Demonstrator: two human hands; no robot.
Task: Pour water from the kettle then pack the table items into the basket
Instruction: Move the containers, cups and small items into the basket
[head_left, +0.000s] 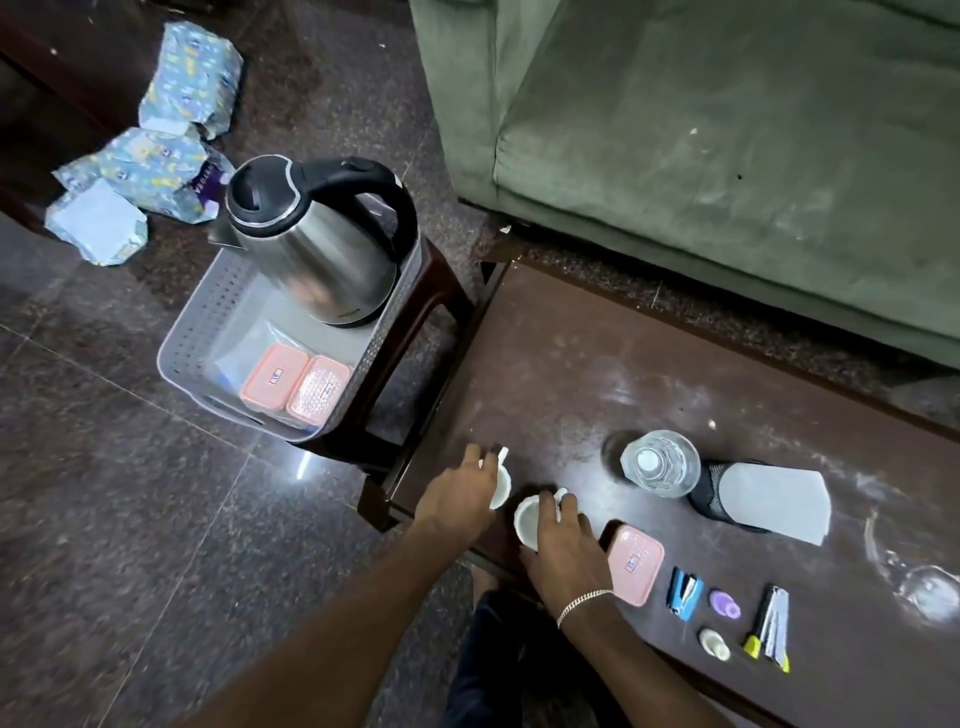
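A steel kettle with a black lid and handle stands in a grey perforated basket on a dark stool. Two pink-lidded boxes lie in the basket's near end. On the dark table's left edge stand two small white cups. My left hand closes around the left cup. My right hand grips the right cup. Another pink box lies just right of my right hand.
Further right on the table are a clear water bottle, a black mesh item with a grey card, a blue stapler, a purple piece, a small white piece and markers. Green sofa behind; printed packets on the floor.
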